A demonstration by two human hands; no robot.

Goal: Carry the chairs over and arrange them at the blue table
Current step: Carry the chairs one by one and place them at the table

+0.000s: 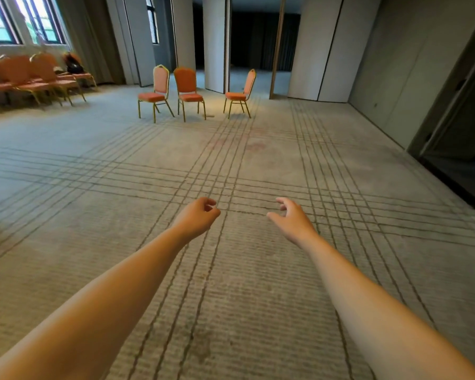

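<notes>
- Both arms reach out over the patterned carpet (pixel 244 270), bare and carrying nothing — the left hand (pixel 196 219) loosely curled with fingers folded toward the palm, the right hand (pixel 292 219) half open with its fingers hooked, neither touching anything.
- Three orange chairs with gilt frames stand well ahead of the hands, in front of the white folding partition (pixel 321 50): the left chair (pixel 155 91) turned partly sideways, the middle chair (pixel 188 90) just beside it and facing the camera, the right chair (pixel 240 91) set apart and seen side-on, its back toward the dark opening in the partition.
- The loose, uneven grouping suggests these three were pulled out to be carried rather than set for sitting; they are likely the next load.
- A row of matching chairs (pixel 30 78) lines the wall under the windows (pixel 25 20), far left of the partition, with a dark bag (pixel 74 64) resting on the end seat.
- No blue table appears anywhere in view, so its position cannot be told — it presumably lies outside the frame.
- The raised, empty hands read as a walk toward the chairs, held ready to take a backrest or seat frame; the task looks to be at a fetching stage, with no chair yet lifted.
</notes>
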